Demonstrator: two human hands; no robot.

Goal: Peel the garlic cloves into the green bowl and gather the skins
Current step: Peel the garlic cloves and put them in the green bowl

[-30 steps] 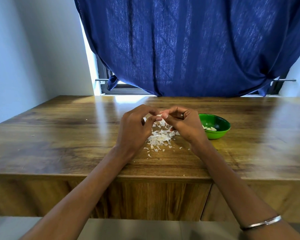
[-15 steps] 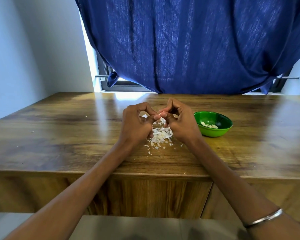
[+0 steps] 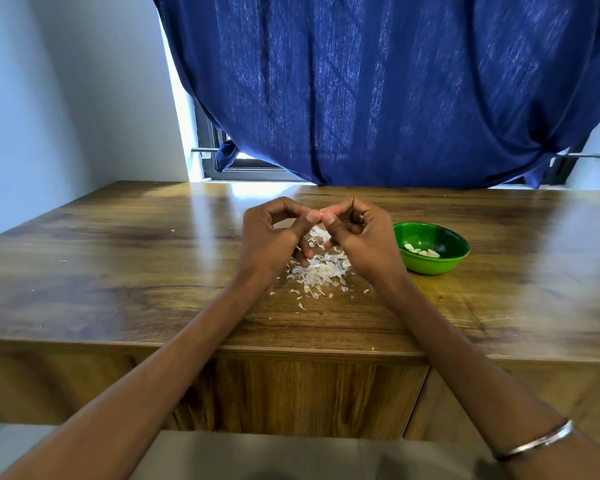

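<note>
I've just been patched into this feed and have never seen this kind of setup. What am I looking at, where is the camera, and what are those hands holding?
There is no machine here. A person wears one wide-angle camera on the head, looking forward and down, so both forearms reach in from the bottom edge. The left hand and right hand meet fingertip to fingertip above a wooden table, pinching a small pale piece between them, probably a garlic clove; it is too small to tell for sure. Under the hands lies a loose pile of skins. To the right stands a green bowl with a few peeled cloves inside. A blue curtain hangs behind.
</note>
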